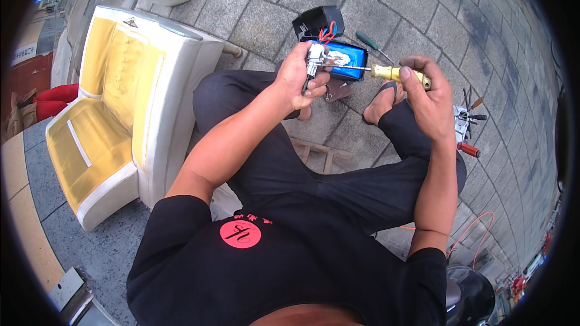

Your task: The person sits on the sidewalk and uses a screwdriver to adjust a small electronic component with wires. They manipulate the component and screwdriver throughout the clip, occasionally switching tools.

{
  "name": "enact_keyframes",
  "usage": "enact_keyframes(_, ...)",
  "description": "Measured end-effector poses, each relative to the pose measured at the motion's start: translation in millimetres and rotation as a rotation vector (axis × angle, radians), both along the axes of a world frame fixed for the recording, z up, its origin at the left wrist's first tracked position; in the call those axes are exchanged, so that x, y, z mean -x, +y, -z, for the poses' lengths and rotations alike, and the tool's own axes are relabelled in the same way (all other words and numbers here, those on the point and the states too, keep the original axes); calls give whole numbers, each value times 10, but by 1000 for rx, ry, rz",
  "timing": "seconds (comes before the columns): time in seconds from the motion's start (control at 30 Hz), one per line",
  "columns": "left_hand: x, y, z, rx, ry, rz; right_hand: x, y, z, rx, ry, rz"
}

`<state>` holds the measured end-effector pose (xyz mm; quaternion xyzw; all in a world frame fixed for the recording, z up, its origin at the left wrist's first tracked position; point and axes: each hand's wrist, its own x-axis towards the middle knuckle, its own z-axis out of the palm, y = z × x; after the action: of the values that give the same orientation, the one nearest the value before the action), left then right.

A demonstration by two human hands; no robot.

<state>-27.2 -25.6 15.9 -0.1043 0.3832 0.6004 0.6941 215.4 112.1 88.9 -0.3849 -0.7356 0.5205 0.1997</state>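
Observation:
My left hand [292,77] is closed around a small white-and-dark part [315,57]; its exact kind I cannot make out. In my right hand [432,101] is a screwdriver with a yellowish handle [386,72], gripped between thumb and fingers. Its shaft points left and reaches to the part; whether the tip touches is too small to tell. Just beyond lies a blue battery pack [357,59] in a black case, partly hidden by my left hand. A black cover [323,20] sits at its far side, with red and blue wires [328,34] near it.
A green-handled screwdriver [366,40] lies on the paving past the pack. To my right stands a tool holder [461,124] with several tools and a red-handled one [469,150]. A yellow-and-white seat [154,102] is on my left. An orange cord [477,217] curls at lower right.

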Motion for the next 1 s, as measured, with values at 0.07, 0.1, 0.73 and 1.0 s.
enact_keyframes(0.07, -12, -10, 3, 7, 18, -15, 47, -31, -51, -75, -6, 27)
enact_keyframes(0.1, -15, -8, 2, 7, 22, -19, 47, -34, -43, 6, 48, 62)
enact_keyframes(0.73, -62, 8, 33, -186, 120, 43, 612, -860, 333, 98, -241, -178)
enact_keyframes(1.0, -91, 35, 49, -158, 129, -85, 777, -1103, 431, -89, -207, 25)
